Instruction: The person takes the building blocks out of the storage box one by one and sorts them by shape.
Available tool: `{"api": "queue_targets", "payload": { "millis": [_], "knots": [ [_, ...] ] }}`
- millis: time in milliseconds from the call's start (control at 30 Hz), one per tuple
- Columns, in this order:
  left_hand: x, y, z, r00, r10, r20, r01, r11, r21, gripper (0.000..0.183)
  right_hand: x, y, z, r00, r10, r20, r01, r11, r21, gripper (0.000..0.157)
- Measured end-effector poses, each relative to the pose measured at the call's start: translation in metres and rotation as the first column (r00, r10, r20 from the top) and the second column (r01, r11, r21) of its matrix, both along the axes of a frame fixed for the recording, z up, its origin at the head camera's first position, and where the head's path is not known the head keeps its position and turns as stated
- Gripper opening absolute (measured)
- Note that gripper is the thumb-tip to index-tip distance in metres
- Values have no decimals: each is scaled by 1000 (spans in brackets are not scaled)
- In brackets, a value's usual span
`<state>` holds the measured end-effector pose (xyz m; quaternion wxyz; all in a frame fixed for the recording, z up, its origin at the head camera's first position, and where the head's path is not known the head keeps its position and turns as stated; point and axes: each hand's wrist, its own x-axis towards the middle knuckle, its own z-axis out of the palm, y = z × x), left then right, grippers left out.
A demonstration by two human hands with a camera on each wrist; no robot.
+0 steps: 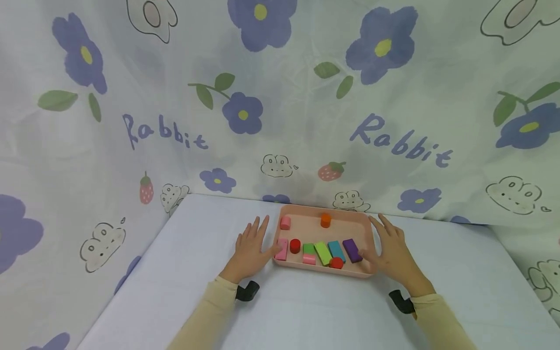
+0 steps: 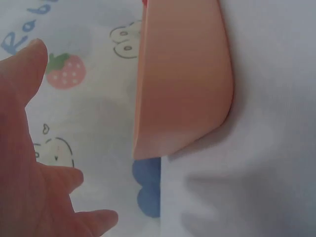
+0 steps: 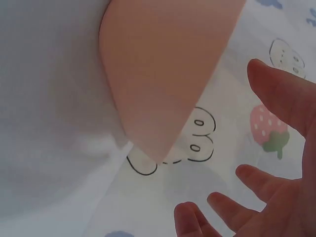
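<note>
The tray (image 1: pixel 350 228) lies on the white worktop (image 1: pixel 315 311), close to its far edge and around the middle of it. It has a soft peach colour, a matt and smooth look, a rectangular form with rounded corners, and low walls which lean outward to the rim. Inside it are small coloured pieces. In the far left corner of the tray stands a pink cylinder (image 1: pixel 285 222), and by the far edge, right of the middle, an orange cylinder (image 1: pixel 325 221). Along the near edge there is a looser row: a pink block (image 1: pixel 282 250) at the left edge, a red cylinder (image 1: pixel 295 246), a green block (image 1: pixel 308 248) with a pink piece (image 1: pixel 308 259) in front, then a lime block (image 1: pixel 323 253), a blue block (image 1: pixel 336 250) and a purple block (image 1: pixel 352 250), these three tilted. A second red piece (image 1: pixel 336 263) is near the near edge, before the blue one. The left hand (image 1: pixel 250 253) is beside the left edge of the tray and the right hand (image 1: pixel 393 255) beside the right edge; both have the fingers spread apart, and in the wrist views a gap separates each hand from the peach wall
</note>
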<state>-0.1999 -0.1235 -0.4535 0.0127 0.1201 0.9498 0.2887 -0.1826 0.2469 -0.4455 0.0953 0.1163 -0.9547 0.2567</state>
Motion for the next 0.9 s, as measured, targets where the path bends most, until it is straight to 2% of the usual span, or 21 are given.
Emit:
{"api": "queue_targets", "payload": {
  "millis": [200, 467, 733, 900],
  "knots": [
    [5, 8, -3, 1000, -4, 27, 3, 999, 46, 90, 0, -13, 2, 998, 49, 39, -48, 998, -38, 90],
    [9, 14, -12, 999, -31, 34, 27, 995, 100, 93, -5, -27, 0, 992, 77, 104, -78, 997, 9, 89],
    [11, 15, -21, 996, -90, 15, 87, 988, 129, 92, -6, -35, -2, 954, 106, 279, -115, 993, 17, 87],
    [12, 17, -23, 993, -121, 14, 116, 976, 182, 94, -6, -37, -5, 945, 107, 310, -133, 989, 65, 84]
  ]
}}
